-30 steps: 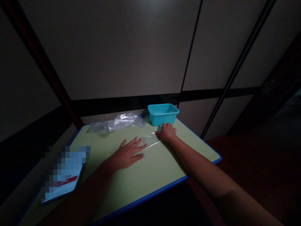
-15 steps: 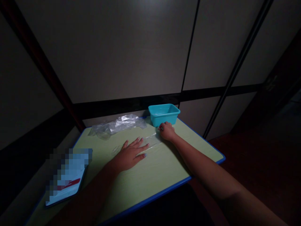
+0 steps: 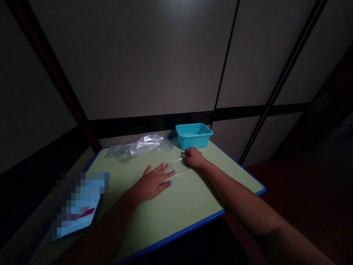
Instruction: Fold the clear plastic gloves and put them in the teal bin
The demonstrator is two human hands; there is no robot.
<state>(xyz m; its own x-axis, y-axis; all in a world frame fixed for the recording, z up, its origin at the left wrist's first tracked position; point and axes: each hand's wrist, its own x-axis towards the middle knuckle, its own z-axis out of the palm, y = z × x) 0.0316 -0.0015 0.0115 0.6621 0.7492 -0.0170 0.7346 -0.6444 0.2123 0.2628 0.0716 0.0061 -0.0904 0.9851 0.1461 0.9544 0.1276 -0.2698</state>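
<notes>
The right hand [image 3: 193, 157] has drawn its fingers into a tighter curl within the last 1 second, thumb near forefinger; whether they grip anything, I cannot tell. The clear plastic film [image 3: 179, 167] reaches it, at 2 o'clock from the left hand [image 3: 153, 185], which lies splayed, grasping nothing, and so probably does most of the steadying

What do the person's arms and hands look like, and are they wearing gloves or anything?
The left hand and right hand wear no gloves, and neither wrist shows a watch or bracelet. The right forearm has no sleeve. The left forearm fades into shadow, so I can't tell about a sleeve higher up.
</notes>
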